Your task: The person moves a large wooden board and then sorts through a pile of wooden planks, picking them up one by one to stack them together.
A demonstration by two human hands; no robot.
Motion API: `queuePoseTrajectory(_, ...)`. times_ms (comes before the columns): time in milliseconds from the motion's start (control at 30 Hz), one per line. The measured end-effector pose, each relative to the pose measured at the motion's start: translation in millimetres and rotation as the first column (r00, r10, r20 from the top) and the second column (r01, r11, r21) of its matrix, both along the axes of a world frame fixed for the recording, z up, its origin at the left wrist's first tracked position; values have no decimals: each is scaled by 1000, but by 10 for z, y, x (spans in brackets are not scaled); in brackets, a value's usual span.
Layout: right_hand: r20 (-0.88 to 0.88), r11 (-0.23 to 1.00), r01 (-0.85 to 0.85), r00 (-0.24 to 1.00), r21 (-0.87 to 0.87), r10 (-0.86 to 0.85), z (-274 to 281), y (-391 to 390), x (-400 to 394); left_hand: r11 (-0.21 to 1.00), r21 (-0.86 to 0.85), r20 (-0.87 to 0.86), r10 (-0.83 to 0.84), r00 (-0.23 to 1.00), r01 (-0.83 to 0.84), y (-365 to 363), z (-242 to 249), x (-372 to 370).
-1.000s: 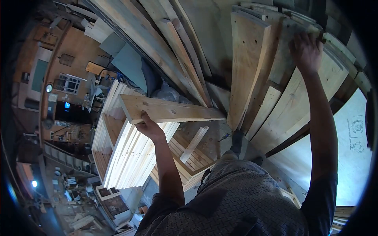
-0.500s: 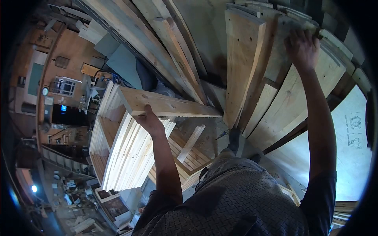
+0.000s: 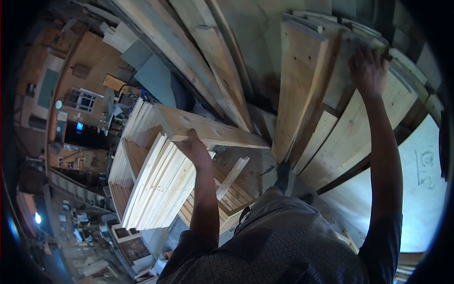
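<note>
My left hand (image 3: pixel 195 150) is closed round the near end of a thick wooden plank (image 3: pixel 222 132), thumb on its upper face. That plank slants away, its far end down by the floor near my feet. At the upper right my right hand (image 3: pixel 370 75) has its fingers bent over the top end of a greyish wooden board (image 3: pixel 341 71) in a leaning row. Its fingertips are partly hidden behind the top edge. Left of that board leans a wide plank with small dark holes (image 3: pixel 299 80). A paler board (image 3: pixel 364 128) leans to its right.
A stack of pale planed boards (image 3: pixel 161 189) stands below my left hand. Long timbers (image 3: pixel 189 57) lean at the top left. A large whitish sheet with markings (image 3: pixel 402 189) is at the right. Wood scraps (image 3: pixel 97 267) lie at the lower left, and my foot (image 3: pixel 283 175) is close to the boards.
The whole view has shifted slightly, putting the boards a little lower and further right. Both hands keep their places on the boards.
</note>
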State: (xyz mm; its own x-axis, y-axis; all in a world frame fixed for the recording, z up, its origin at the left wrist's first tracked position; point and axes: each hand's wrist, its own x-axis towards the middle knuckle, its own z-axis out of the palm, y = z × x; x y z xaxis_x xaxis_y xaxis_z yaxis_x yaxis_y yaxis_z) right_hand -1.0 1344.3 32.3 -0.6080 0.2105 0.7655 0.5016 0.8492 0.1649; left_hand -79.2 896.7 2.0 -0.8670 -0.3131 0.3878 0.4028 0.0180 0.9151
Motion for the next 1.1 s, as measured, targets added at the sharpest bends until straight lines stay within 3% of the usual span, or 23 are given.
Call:
queuePoseTrajectory(200, 52, 999, 39, 998, -1, -39, 46, -53, -14, 998, 65, -63, 31, 998, -27, 120, -131, 164)
queuePoseTrajectory(433, 22, 999, 8, 1000, 48, -9, 86, -113, -22, 994, -59, -119, 81, 990, -88, 243, -466, 321)
queuePoseTrajectory(533, 77, 999, 52, 996, 12, -53, 111, -147, -21, 994, -94, -83, 47, 995, -54, 311, -542, 445)
queuePoseTrajectory(633, 27, 998, 23, 999, 56, -24, 128, -177, -15, 939, -338, -90, 33, 995, -62, 365, -537, 559)
queuePoseTrajectory(667, 13, 997, 20, 1000, 72, -21, 124, -175, -28, 955, -297, -83, -53, 995, 26, 365, -506, 565)
queuePoseTrajectory(867, 35, 993, 62, 997, 98, -66, 94, -183, -45, 930, -368, -212, -97, 972, 13, 440, -366, 631)
queuePoseTrajectory(1100, 28, 994, 52, 998, 97, -55, 65, -131, -64, 912, -405, -204, -161, 966, 67, 458, -322, 539)
